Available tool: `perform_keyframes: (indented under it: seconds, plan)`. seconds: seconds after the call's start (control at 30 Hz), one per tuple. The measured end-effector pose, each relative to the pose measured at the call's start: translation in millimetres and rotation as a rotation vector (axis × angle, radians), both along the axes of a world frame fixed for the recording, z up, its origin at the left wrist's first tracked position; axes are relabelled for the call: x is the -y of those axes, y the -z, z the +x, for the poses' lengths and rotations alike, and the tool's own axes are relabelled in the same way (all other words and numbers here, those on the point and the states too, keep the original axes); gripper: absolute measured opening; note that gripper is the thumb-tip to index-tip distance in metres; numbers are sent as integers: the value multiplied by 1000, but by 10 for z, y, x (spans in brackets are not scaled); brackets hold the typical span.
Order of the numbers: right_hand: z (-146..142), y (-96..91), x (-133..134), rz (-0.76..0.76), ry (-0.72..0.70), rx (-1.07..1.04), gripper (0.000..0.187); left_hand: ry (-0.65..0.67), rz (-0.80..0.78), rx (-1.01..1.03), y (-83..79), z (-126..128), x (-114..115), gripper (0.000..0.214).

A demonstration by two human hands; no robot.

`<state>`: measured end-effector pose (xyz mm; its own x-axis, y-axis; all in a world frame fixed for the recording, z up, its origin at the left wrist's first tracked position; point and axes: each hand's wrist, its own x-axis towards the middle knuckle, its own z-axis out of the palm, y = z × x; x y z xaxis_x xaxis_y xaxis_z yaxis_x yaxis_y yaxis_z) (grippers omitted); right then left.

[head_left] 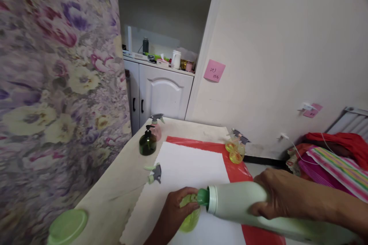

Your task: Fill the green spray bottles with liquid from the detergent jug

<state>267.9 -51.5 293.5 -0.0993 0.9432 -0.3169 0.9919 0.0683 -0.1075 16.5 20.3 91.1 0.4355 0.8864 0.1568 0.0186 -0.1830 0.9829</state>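
Note:
My right hand (pixel 270 195) is closed around a large pale green bottle (pixel 235 199), tipped nearly level. Its darker green spout (pixel 202 197) meets the neck of a small clear spray bottle (pixel 189 220) with yellowish-green liquid inside. The fingers of my left hand (pixel 179 206) wrap round the upper part of that small bottle, which stands on white paper (pixel 189 168). A grey and green spray trigger head (pixel 155 174) with its thin tube lies at the paper's left edge. Near the front left sits a green cap (pixel 69 224). Whether liquid is flowing cannot be seen.
A dark green pump bottle (pixel 147 143) and a pink spray bottle (pixel 156 128) stand at the table's back left. Clear spray bottles (pixel 236 155) with yellow liquid stand on red sheeting (pixel 198 144) at back right. A floral curtain (pixel 63 84) hangs at left; a white cabinet (pixel 165 92) is behind.

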Motion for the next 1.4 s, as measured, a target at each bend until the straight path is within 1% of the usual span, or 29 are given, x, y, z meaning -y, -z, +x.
perform_keyframes:
  seconds: [0.2, 0.33, 0.5, 0.8, 0.97, 1.1, 1.2, 1.4]
  plan:
    - [2, 5, -7, 1, 10, 0, 28, -6, 2, -3, -11, -4, 10, 21]
    - [18, 3, 12, 5, -12, -10, 27, -15, 4, -18, -41, -7, 23, 21]
    - [37, 21, 13, 14, -21, -29, 28, -13, 7, -16, -33, -10, 16, 21]
    - [-13, -34, 11, -5, -16, -5, 28, 0, 5, 3, -57, -16, 5, 20]
    - [5, -10, -8, 2, -17, 2, 28, -2, 12, -2, -44, -19, -2, 21]
    - [-37, -45, -7, -11, -6, 7, 29, -5, 1, -3, -33, -17, 8, 21]
    - [-60, -72, 11, 1, -23, 17, 29, -1, -6, 6, -28, -17, 16, 21]
    - [-44, -56, 12, 1, -23, -1, 26, -3, -10, 19, -19, -18, 6, 20]
